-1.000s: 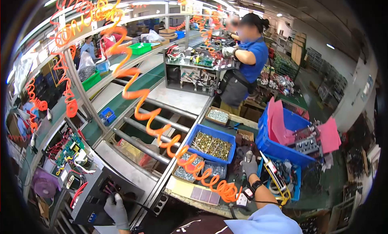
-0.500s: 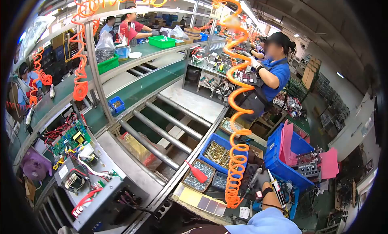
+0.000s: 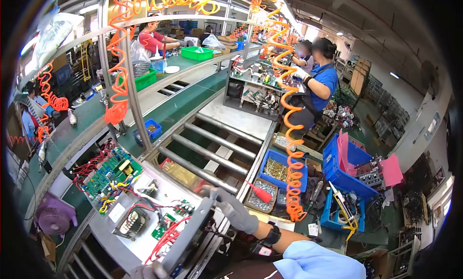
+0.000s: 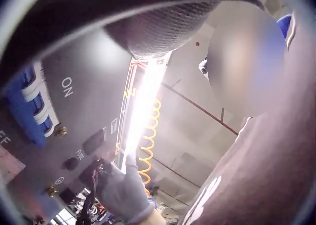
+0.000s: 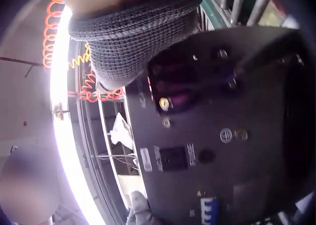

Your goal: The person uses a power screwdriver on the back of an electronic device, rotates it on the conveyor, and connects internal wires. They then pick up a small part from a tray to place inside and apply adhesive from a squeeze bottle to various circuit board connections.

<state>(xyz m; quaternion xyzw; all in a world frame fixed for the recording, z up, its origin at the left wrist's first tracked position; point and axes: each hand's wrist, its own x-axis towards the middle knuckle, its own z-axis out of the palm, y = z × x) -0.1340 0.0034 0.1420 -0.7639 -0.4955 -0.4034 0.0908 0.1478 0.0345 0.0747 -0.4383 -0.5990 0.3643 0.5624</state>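
An opened unit (image 3: 135, 218) is seen at 8 o'clock in the head view, rollers (image 3: 212, 158) at 2 o'clock from it; a green circuit board (image 3: 113, 173), a transformer (image 3: 130, 221) and red wires (image 3: 161, 243) are exposed inside. Its dark panel (image 5: 227, 170) is held by both gloved hands, the fingers nearly closed; the far top corner, at 6 o'clock in the head view, is gripped by the right hand (image 3: 236, 215); the near end, at 7 o'clock, is held by the left hand (image 3: 148, 271), partly cut off by the frame, so how tightly cannot be told. Blue switches (image 4: 33, 106) are shown on the panel in the left wrist view. At 4 o'clock, a blue tray of screws (image 3: 277, 169) is set on the surface (image 3: 332, 236), partly crossed by an orange coiled hose (image 3: 292, 182); a purple fan (image 3: 54, 218) is seen at 9 o'clock from the unit; a person in blue (image 3: 323, 83) is placed at 2 o'clock.
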